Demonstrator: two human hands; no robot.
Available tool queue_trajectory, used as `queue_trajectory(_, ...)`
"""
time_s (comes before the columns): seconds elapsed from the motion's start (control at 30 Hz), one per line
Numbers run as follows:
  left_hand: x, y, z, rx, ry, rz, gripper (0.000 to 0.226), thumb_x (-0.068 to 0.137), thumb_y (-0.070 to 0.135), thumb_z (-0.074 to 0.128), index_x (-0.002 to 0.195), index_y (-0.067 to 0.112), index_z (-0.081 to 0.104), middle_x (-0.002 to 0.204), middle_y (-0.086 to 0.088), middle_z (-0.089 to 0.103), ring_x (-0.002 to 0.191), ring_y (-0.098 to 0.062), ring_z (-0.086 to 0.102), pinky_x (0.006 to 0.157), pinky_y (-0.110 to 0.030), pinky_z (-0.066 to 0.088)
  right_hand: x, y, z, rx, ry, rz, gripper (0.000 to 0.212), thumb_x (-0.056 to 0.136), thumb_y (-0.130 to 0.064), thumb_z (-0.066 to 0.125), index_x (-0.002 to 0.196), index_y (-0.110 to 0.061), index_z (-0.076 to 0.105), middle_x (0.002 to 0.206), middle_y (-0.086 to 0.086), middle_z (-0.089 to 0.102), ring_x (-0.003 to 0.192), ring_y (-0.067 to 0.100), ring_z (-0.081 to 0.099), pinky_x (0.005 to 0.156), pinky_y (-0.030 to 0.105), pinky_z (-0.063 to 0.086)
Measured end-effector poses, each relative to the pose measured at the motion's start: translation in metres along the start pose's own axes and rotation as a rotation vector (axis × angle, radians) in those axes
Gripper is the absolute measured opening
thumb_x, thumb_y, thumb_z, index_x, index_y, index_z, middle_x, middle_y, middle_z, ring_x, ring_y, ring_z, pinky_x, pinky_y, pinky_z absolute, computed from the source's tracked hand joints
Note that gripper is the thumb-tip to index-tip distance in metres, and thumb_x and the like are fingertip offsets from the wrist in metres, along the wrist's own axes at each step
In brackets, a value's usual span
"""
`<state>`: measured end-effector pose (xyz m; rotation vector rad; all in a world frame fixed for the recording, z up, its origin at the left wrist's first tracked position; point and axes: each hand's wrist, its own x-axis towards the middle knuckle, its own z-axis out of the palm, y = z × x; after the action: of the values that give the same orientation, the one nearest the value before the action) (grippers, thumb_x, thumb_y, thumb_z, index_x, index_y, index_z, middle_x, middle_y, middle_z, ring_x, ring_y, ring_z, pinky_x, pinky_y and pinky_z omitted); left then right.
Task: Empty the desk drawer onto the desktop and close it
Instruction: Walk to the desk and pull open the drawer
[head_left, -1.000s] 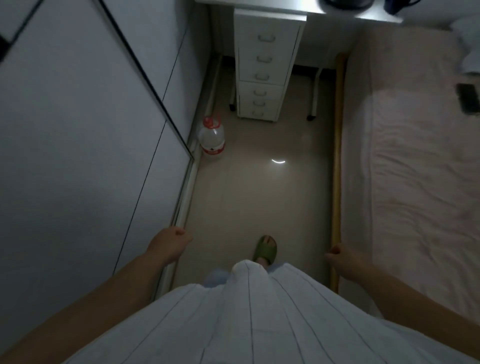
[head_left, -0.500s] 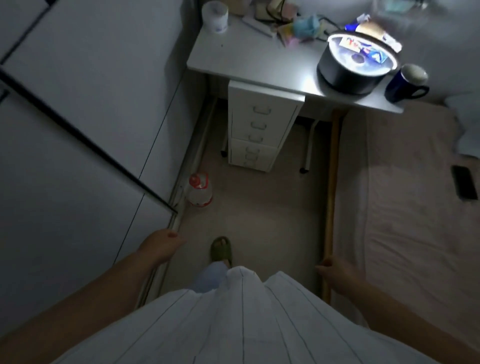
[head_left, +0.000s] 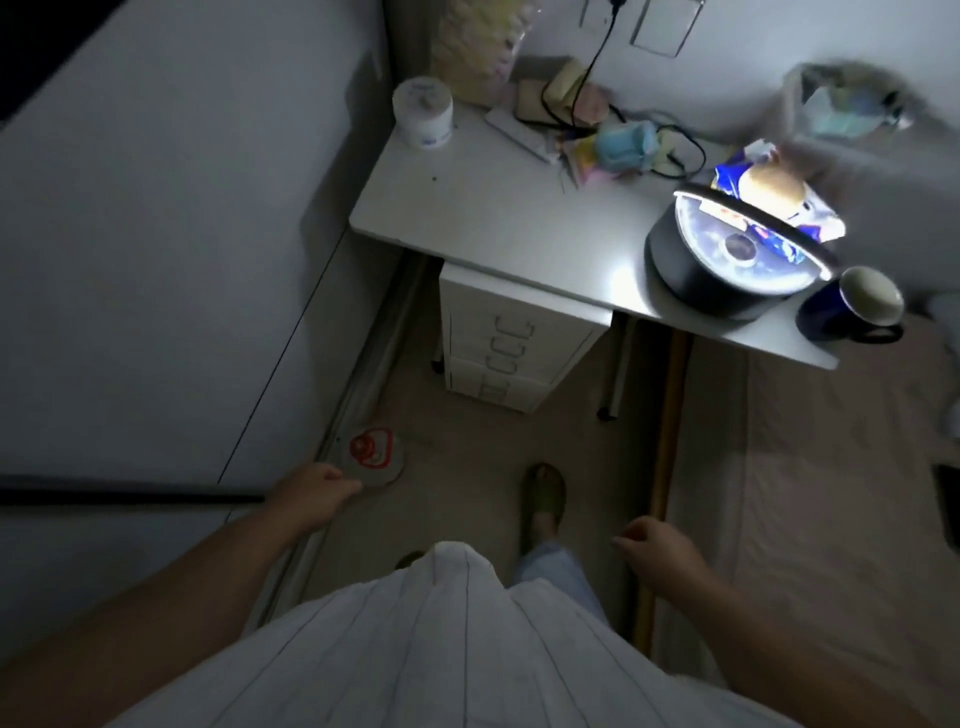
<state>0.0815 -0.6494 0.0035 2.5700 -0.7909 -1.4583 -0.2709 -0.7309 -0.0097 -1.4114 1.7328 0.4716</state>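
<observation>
A white desk (head_left: 498, 228) stands ahead against the wall in a dim room. Under it sits a white drawer unit (head_left: 511, 343) with several metal handles, all its drawers pushed in. My left hand (head_left: 311, 496) hangs low at the left beside the wardrobe, fingers loosely curled and holding nothing. My right hand (head_left: 657, 553) hangs at the right near the bed frame, also curled and empty. Both hands are well short of the drawers.
The desktop carries a black pot with a glass lid (head_left: 727, 260), a dark blue mug (head_left: 852, 306), a white tub (head_left: 423, 119), cables and small clutter at the back. A plastic bottle with a red cap (head_left: 371, 457) stands on the floor left. A bed (head_left: 810, 493) fills the right side, a wardrobe (head_left: 156, 234) the left.
I have walked toward the desk and the view has tipped up: the desktop and its clutter have come into sight and the drawer unit is closer. Both hands stay low and empty.
</observation>
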Motion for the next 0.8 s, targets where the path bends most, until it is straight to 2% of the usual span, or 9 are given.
queue_trajectory(0.07, 0.006, 0.013, 0.008, -0.049, 0.004, -0.048, 0.016, 0.089, 0.025, 0.058, 0.077, 0.015, 0.064, 0.094, -0.006, 0.060, 0.104, -0.024, 0.056, 0.072, -0.025, 0.039, 0.029, -0.011, -0.033, -0.015, -0.035, -0.052, 0.025, 0.092, -0.027, 0.054, 0.113, -0.014, 0.056, 0.087, -0.004, 0.055, 0.080, 0.010, 0.057, 0.064, 0.021, 0.044)
queue_trajectory(0.13, 0.013, 0.027, 0.017, -0.117, 0.028, -0.118, 0.027, 0.087, 0.025, 0.059, 0.061, 0.021, 0.054, 0.075, -0.003, 0.055, 0.086, -0.020, 0.053, 0.057, -0.022, 0.031, 0.055, -0.024, -0.070, -0.056, -0.070, -0.097, 0.025, 0.092, -0.026, 0.054, 0.114, -0.013, 0.056, 0.092, -0.002, 0.056, 0.083, 0.011, 0.058, 0.065, 0.021, 0.045)
queue_trajectory(0.23, 0.025, 0.059, 0.029, -0.202, 0.048, -0.194, 0.040, 0.086, 0.023, 0.060, 0.047, 0.018, 0.051, 0.061, -0.006, 0.055, 0.073, -0.024, 0.057, 0.057, -0.026, 0.031, 0.094, -0.047, -0.119, -0.165, -0.077, -0.192, 0.028, 0.092, -0.027, 0.055, 0.116, -0.012, 0.056, 0.091, -0.004, 0.056, 0.078, 0.007, 0.055, 0.062, 0.019, 0.043)
queue_trajectory(0.33, 0.036, 0.099, 0.043, -0.241, 0.048, -0.204, 0.023, 0.086, 0.029, 0.058, 0.081, 0.010, 0.070, 0.099, -0.018, 0.069, 0.102, -0.030, 0.063, 0.076, -0.029, 0.043, 0.127, -0.078, -0.161, -0.303, -0.038, -0.284, 0.028, 0.091, -0.030, 0.057, 0.112, -0.012, 0.061, 0.099, 0.004, 0.063, 0.082, 0.014, 0.053, 0.068, 0.023, 0.038)
queue_trajectory(0.43, 0.043, 0.135, 0.050, -0.291, 0.094, -0.210, 0.038, 0.087, 0.032, 0.057, 0.113, 0.006, 0.066, 0.127, -0.018, 0.062, 0.118, -0.030, 0.056, 0.094, -0.030, 0.043, 0.150, -0.113, -0.187, -0.328, 0.009, -0.371, 0.025, 0.087, -0.029, 0.058, 0.106, -0.015, 0.066, 0.095, 0.001, 0.066, 0.083, 0.017, 0.054, 0.070, 0.024, 0.037)
queue_trajectory(0.57, 0.062, 0.164, 0.054, -0.343, 0.076, -0.220, 0.035, 0.088, 0.034, 0.056, 0.106, 0.008, 0.069, 0.123, -0.013, 0.063, 0.115, -0.027, 0.056, 0.088, -0.026, 0.039, 0.169, -0.153, -0.198, -0.332, 0.046, -0.449, 0.028, 0.086, -0.028, 0.057, 0.110, -0.016, 0.066, 0.111, 0.006, 0.068, 0.100, 0.024, 0.061, 0.082, 0.029, 0.045)
queue_trajectory(0.63, 0.074, 0.176, 0.054, -0.367, 0.067, -0.205, 0.030, 0.091, 0.034, 0.051, 0.103, 0.014, 0.068, 0.126, -0.012, 0.062, 0.118, -0.026, 0.054, 0.088, -0.025, 0.037, 0.178, -0.168, -0.198, -0.368, 0.066, -0.504, 0.035, 0.088, -0.029, 0.055, 0.120, -0.016, 0.060, 0.124, 0.006, 0.060, 0.113, 0.024, 0.056, 0.090, 0.031, 0.042)
queue_trajectory(0.73, 0.095, 0.194, 0.053, -0.462, 0.041, -0.207, 0.037, 0.095, 0.030, 0.044, 0.118, 0.009, 0.064, 0.132, -0.014, 0.058, 0.123, -0.028, 0.052, 0.099, -0.029, 0.038, 0.189, -0.187, -0.193, -0.442, 0.108, -0.583, 0.043, 0.089, -0.029, 0.053, 0.131, -0.020, 0.051, 0.139, 0.003, 0.046, 0.128, 0.023, 0.043, 0.098, 0.034, 0.039)
queue_trajectory(0.8, 0.113, 0.204, 0.057, -0.546, 0.028, -0.234, 0.030, 0.092, 0.031, 0.049, 0.101, 0.009, 0.067, 0.117, -0.013, 0.064, 0.104, -0.028, 0.060, 0.088, -0.030, 0.044, 0.198, -0.195, -0.189, -0.521, 0.128, -0.626, 0.050, 0.090, -0.028, 0.053, 0.139, -0.021, 0.043, 0.149, 0.002, 0.035, 0.137, 0.022, 0.031, 0.105, 0.036, 0.034)
